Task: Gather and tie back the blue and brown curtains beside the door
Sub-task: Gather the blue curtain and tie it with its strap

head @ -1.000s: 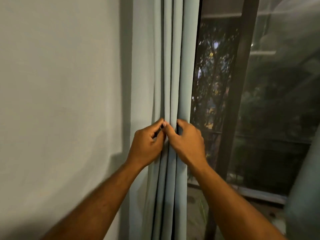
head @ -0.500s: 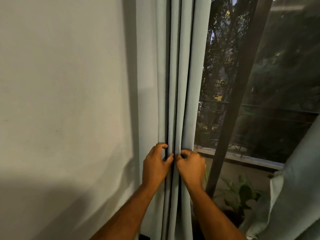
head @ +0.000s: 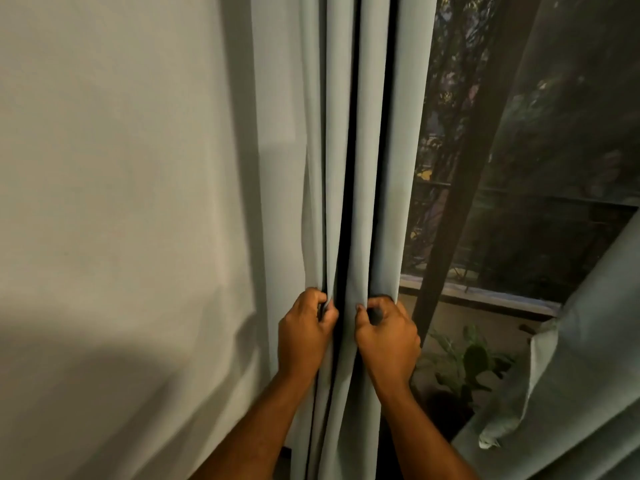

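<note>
A pale blue curtain hangs in narrow vertical folds between the wall and the glass door. My left hand grips the left folds, with its fingers curled round the cloth. Beside it, my right hand grips the right folds at the same height. A dark gap runs between the two bunches of folds. I see no brown curtain and no tie.
A plain wall fills the left side. The glass door has a dark frame post. A potted plant stands low behind the glass. Another pale curtain hangs bunched at the lower right.
Both hands have slid down the curtain folds and moved slightly apart, opening a dark gap between the bunches. The view has tilted downward.
</note>
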